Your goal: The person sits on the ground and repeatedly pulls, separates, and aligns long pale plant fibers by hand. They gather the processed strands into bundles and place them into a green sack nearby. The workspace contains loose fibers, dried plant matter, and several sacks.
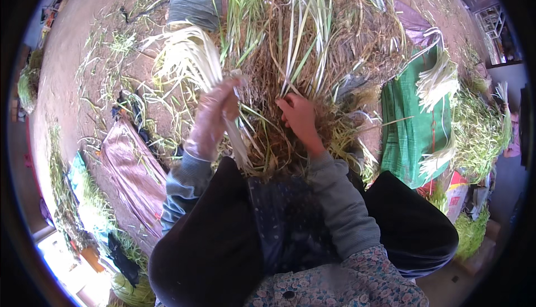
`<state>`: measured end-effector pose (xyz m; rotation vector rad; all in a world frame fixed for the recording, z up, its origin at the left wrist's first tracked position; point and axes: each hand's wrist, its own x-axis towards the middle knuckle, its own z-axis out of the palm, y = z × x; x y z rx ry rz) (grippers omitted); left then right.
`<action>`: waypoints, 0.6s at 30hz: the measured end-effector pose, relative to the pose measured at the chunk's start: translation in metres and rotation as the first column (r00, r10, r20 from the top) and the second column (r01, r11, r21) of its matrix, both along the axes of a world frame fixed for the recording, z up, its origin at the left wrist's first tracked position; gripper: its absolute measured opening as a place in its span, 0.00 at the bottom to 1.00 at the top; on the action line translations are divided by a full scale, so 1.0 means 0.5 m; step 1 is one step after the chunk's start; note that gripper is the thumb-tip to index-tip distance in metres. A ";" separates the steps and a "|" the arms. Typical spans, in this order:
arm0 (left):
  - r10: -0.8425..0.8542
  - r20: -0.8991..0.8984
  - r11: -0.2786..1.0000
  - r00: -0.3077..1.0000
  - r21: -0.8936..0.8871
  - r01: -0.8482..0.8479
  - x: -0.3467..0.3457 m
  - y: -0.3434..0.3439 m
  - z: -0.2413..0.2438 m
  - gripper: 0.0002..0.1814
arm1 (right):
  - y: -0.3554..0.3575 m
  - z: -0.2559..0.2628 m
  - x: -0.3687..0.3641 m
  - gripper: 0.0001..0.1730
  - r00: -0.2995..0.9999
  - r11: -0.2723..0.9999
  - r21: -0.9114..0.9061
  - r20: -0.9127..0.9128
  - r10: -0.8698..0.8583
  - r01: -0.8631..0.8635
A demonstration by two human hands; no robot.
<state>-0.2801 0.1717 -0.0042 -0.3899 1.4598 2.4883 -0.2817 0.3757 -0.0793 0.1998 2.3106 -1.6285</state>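
Note:
My left hand (213, 112), in a clear plastic glove, grips a bunch of pale yellow-white leafy stalks (190, 51), which look like blanched chives. Their long ends fan out and droop to the upper left, while white ends hang below the fist. My right hand (299, 116) is bare, its thumb and fingers pinched at the lower end of a few thin pale stalks (292, 62). Both hands are over a heap of brown, dry plant matter (268, 60) with green leaves (247, 9) on its far part. The right fingertips are partly hidden.
Right of the heap, a green woven sack (395, 127) carries small pale bundles (437, 83). A pink-brown sheet (130, 160) is on the floor at left, a grey-green sack (194, 3) farther off. Cut greens (477, 127) pile up at right. My knees (205, 231) flank a dark cloth (289, 227).

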 end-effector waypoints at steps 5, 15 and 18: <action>-0.080 0.125 0.977 0.989 -0.186 0.102 0.018 0.059 0.001 0.12 | -0.008 0.048 0.032 0.11 0.997 0.969 -0.237 0.017 0.070 -0.064; 0.066 0.107 0.939 0.992 -0.343 -0.026 0.020 0.041 0.015 0.14 | -0.001 0.047 0.067 0.10 1.000 0.973 -0.231 -0.010 0.021 -0.022; 0.188 -0.015 0.953 0.982 -0.239 -0.186 -0.008 -0.041 0.051 0.14 | 0.098 -0.029 0.079 0.12 0.999 0.999 0.020 0.027 0.035 -0.035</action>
